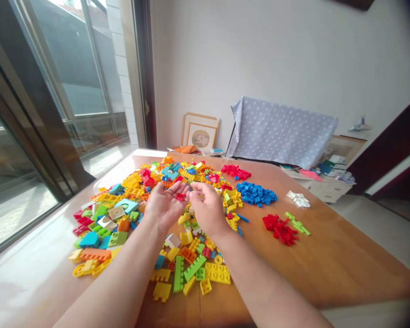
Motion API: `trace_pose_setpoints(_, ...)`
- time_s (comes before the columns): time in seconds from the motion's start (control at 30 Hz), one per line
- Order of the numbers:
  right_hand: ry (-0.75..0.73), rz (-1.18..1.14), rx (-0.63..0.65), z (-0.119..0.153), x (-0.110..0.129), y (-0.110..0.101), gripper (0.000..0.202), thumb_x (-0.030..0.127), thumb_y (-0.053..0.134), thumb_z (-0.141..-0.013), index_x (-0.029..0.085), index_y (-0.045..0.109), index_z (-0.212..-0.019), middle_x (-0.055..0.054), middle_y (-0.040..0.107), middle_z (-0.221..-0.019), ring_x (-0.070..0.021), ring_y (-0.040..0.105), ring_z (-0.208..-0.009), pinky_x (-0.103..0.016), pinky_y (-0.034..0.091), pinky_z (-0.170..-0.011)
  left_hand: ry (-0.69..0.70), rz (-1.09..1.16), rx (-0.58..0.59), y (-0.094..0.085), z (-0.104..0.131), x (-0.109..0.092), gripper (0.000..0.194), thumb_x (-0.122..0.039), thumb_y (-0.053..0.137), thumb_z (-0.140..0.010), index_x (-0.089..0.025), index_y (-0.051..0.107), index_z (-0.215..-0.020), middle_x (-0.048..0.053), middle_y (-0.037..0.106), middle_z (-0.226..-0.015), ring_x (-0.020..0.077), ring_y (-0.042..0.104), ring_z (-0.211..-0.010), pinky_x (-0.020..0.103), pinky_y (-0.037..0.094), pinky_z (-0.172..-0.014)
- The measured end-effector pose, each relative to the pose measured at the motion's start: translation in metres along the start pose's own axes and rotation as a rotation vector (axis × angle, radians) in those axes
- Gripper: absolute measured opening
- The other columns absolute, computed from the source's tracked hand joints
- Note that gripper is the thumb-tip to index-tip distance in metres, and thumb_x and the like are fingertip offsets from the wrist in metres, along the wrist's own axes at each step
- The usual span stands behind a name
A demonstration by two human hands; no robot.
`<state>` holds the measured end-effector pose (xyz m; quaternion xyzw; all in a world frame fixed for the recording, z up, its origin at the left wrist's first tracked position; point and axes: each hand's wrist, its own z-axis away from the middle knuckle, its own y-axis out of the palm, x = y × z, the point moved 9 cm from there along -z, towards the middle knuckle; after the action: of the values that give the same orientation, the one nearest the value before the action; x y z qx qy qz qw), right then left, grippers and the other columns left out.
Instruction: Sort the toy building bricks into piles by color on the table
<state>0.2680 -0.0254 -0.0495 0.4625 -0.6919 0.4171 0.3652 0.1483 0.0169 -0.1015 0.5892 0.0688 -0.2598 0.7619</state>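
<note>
Over the large mixed heap, my left hand (pixel 164 206) is turned palm up with its fingers stretched out. A few small red toy bricks (pixel 181 197) rest on its fingers. My right hand (pixel 207 207) is beside it, fingertips drawn together in a pinch close to those red pieces. Whatever is between the right fingertips is too small or hidden to make out. Beneath both hands spreads the heap of mixed building bricks (pixel 191 246), in yellow, orange, green, blue, red and white.
On the wooden table (pixel 341 259), right of the heap, are piles of blue bricks (pixel 256 194), red bricks (pixel 280 229), pinkish-red bricks (pixel 236 171), white bricks (pixel 298 199) and lime-green pieces (pixel 298 223). A dotted cloth (pixel 283 130) hangs behind; a glass door (pixel 17 182) stands left.
</note>
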Motion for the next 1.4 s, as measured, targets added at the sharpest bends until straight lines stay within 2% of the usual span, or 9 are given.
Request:
trace_pose_setpoints(0.13, 0.363, -0.525, -0.201, 0.016, -0.041, -0.006, 0.038, 0.038, 0.059, -0.089, 0.021, 0.060, -0.122, -0.008, 0.065, -0.128, -0.0215, 0.061, -0.123, -0.041, 0.051, -0.104, 0.084, -0.033, 0.009, 0.002, 0.002, -0.006, 0.060, -0.056, 0.029, -0.103, -0.010, 0.067, -0.110, 0.023, 0.067, -0.112, 0.0264, 0.069, -0.100, 0.038, 0.061, -0.079)
trace_pose_setpoints(0.27, 0.643, -0.765, -0.095, 0.028, -0.056, 0.026, 0.030, 0.045, 0.047, -0.095, 0.020, 0.060, -0.105, -0.012, 0.070, -0.110, -0.0245, 0.067, -0.111, -0.042, 0.057, -0.094, 0.235, -0.181, 0.045, 0.014, 0.011, -0.004, 0.063, -0.064, 0.034, -0.100, -0.013, 0.071, -0.096, 0.018, 0.072, -0.101, 0.0237, 0.070, -0.095, 0.034, 0.058, -0.081)
trace_pose_setpoints(0.4, 0.556, -0.641, -0.035, 0.023, -0.048, 0.030, 0.036, 0.045, 0.032, -0.099, 0.021, 0.059, -0.096, -0.013, 0.070, -0.092, -0.0275, 0.068, -0.101, -0.044, 0.058, -0.086, 0.258, -0.423, 0.107, 0.022, 0.022, 0.017, 0.051, -0.063, 0.050, -0.096, -0.019, 0.076, -0.101, 0.011, 0.075, -0.098, 0.0258, 0.069, -0.104, 0.036, 0.056, -0.091)
trace_pose_setpoints(0.57, 0.400, -0.384, -0.019, 0.019, -0.048, 0.019, 0.034, 0.046, 0.037, -0.096, 0.021, 0.061, -0.093, -0.011, 0.067, -0.084, -0.0288, 0.067, -0.095, -0.043, 0.059, -0.081, 0.302, -0.631, 0.311, 0.033, 0.037, 0.032, 0.025, -0.037, 0.063, -0.096, -0.024, 0.077, -0.113, 0.010, 0.075, -0.115, 0.0259, 0.056, -0.135, 0.033, 0.042, -0.114)
trace_pose_setpoints(0.87, 0.544, -0.871, -0.156, 0.043, -0.068, -0.018, 0.020, 0.040, 0.047, -0.094, 0.022, 0.056, -0.088, -0.011, 0.071, -0.092, -0.0249, 0.070, -0.104, -0.047, 0.059, -0.094, 0.302, -0.510, 0.410, 0.045, 0.040, 0.040, 0.037, -0.042, 0.050, -0.102, -0.020, 0.074, -0.120, 0.015, 0.065, -0.139, 0.0231, 0.040, -0.148, 0.033, 0.029, -0.123)
trace_pose_setpoints(0.97, 0.604, -1.084, -0.303, 0.055, -0.075, -0.051, 0.018, 0.034, 0.045, -0.098, 0.021, 0.057, -0.095, -0.009, 0.072, -0.099, -0.0198, 0.071, -0.108, -0.043, 0.058, -0.100, 0.418, -0.571, 0.388, 0.048, 0.038, 0.027, 0.043, -0.048, 0.044, -0.103, -0.021, 0.075, -0.117, 0.012, 0.065, -0.139, 0.0222, 0.042, -0.147, 0.033, 0.026, -0.124)
trace_pose_setpoints(1.07, 0.565, -1.092, -0.456, 0.067, -0.085, -0.105, 0.017, 0.032, 0.046, -0.099, 0.021, 0.058, -0.102, -0.009, 0.071, -0.107, -0.0175, 0.070, -0.113, -0.040, 0.057, -0.103, 0.498, -0.643, 0.386, 0.050, 0.034, 0.016, 0.055, -0.058, 0.036, -0.103, -0.022, 0.075, -0.115, 0.010, 0.065, -0.139, 0.0230, 0.044, -0.145, 0.036, 0.026, -0.124)
trace_pose_setpoints(1.27, 0.396, -0.810, -0.929, 0.106, -0.130, -0.246, 0.027, 0.044, 0.047, -0.098, 0.022, 0.061, -0.105, -0.008, 0.066, -0.121, -0.0163, 0.066, -0.119, -0.042, 0.050, -0.111, 0.552, -0.688, 0.302, 0.043, 0.021, 0.003, 0.066, -0.067, 0.028, -0.100, -0.022, 0.075, -0.113, 0.010, 0.064, -0.139, 0.0266, 0.047, -0.141, 0.041, 0.029, -0.121)
trace_pose_setpoints(1.4, 0.318, -0.613, -1.152, 0.126, -0.153, -0.300, 0.037, 0.050, 0.043, -0.097, 0.020, 0.063, -0.109, -0.008, 0.062, -0.131, -0.0145, 0.061, -0.125, -0.040, 0.042, -0.118, 0.562, -0.700, 0.271, 0.040, 0.017, 0.000, 0.065, -0.068, 0.031, -0.099, -0.022, 0.076, -0.108, 0.012, 0.067, -0.135, 0.0278, 0.048, -0.139, 0.040, 0.030, -0.120)
